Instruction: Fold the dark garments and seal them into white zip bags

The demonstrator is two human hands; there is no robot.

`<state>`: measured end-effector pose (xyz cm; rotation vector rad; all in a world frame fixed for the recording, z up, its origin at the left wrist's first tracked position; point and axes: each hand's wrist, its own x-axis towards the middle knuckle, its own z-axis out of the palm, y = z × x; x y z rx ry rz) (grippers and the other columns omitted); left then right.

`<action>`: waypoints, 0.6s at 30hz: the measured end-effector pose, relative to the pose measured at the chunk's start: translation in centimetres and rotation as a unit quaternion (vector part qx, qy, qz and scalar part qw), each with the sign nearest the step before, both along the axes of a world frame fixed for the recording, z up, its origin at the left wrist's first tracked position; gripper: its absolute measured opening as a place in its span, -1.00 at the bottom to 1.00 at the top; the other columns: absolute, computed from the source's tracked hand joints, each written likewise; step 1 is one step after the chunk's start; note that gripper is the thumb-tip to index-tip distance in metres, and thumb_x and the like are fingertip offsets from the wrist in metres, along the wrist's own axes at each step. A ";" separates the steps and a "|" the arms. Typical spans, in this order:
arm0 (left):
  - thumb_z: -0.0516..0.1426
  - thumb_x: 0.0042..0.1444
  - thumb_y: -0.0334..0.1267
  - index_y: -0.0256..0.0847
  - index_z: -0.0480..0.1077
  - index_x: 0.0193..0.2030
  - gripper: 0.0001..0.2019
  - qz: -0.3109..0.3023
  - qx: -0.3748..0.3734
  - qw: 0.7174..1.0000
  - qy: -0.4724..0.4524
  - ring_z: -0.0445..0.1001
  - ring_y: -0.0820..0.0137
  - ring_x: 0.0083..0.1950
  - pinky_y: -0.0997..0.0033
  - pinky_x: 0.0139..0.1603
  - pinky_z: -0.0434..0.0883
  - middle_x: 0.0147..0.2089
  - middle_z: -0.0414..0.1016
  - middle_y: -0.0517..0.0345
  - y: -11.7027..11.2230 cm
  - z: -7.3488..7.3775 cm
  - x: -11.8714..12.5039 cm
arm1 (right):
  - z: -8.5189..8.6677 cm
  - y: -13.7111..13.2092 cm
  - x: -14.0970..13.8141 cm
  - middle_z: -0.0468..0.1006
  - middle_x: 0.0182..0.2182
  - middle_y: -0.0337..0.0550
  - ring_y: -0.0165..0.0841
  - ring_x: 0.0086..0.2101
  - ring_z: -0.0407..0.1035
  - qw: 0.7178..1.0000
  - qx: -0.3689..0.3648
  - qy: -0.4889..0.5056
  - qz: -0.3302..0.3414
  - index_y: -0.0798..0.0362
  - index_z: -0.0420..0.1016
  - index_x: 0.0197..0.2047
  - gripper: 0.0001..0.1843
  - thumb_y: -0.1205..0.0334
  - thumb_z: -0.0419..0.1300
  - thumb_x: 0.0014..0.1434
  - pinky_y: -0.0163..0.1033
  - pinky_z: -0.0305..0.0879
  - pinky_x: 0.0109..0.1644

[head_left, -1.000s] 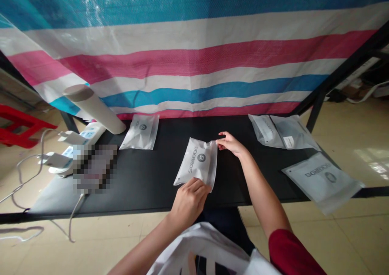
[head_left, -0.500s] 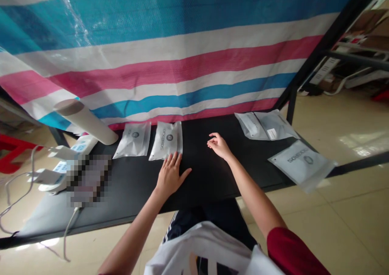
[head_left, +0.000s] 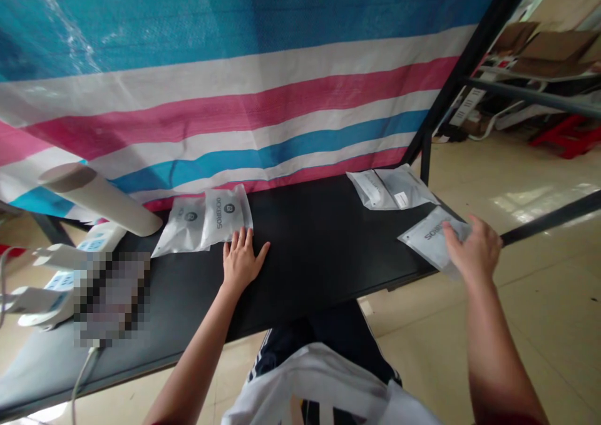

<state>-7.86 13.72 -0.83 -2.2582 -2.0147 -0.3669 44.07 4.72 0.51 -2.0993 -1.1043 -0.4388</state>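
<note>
My left hand [head_left: 241, 259] lies flat, fingers stretched out, its fingertips on the lower edge of a frosted zip bag [head_left: 229, 212] with a dark logo. That bag overlaps a similar frosted bag [head_left: 181, 228] on its left. Over at the right edge of the table, my right hand [head_left: 476, 246] is closed around the outer end of another frosted logo bag [head_left: 429, 234]. Its thumb rests on top of the bag, while the fingers curl past the outer edge and partly hide it. Behind it lies a frosted bag with a small white label [head_left: 401, 190].
The black table [head_left: 310, 250] stands against a striped plastic sheet [head_left: 263, 99]. On the left are a white cylinder [head_left: 107, 203], a power strip [head_left: 75, 275] with plugs, and a blurred-out device [head_left: 113, 296] on a cable. A metal frame [head_left: 427, 137] rises at the right.
My left hand has slid its bag left onto the neighbouring one. My right hand has moved from above the table's middle to the near right bag. The view has shifted right.
</note>
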 end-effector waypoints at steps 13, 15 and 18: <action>-0.13 0.29 0.19 -0.26 0.09 0.42 -0.28 0.055 -0.049 0.997 -0.008 0.02 0.03 0.48 -0.26 0.38 0.05 0.47 0.06 -0.10 -0.2 0.4 0.6 | -2.9 0.8 -7.0 0.22 0.32 0.11 0.03 0.24 0.21 0.962 -0.147 0.109 0.202 -0.01 0.05 0.41 -0.18 -0.24 0.06 0.22 0.13 0.22 0.27; -0.11 0.28 0.19 -0.23 0.11 0.42 -0.29 0.057 -0.049 0.997 -0.010 0.04 0.02 0.47 -0.23 0.38 0.04 0.46 0.08 -0.11 -0.1 0.4 0.6 | -3.0 1.8 -9.7 0.21 0.33 0.11 0.03 0.25 0.20 0.951 -0.151 0.093 0.252 -0.03 0.02 0.42 -0.20 -0.20 0.07 0.24 0.14 0.26 0.24; -0.09 0.28 0.18 -0.21 0.13 0.40 -0.32 0.056 -0.042 0.997 -0.013 0.06 0.00 0.46 -0.21 0.37 0.05 0.45 0.11 -0.13 -0.1 0.3 0.5 | -3.0 3.8 -14.1 0.18 0.35 0.14 0.05 0.30 0.12 0.929 -0.152 0.065 0.330 -0.02 -0.01 0.43 -0.21 -0.17 0.07 0.25 0.21 0.22 0.26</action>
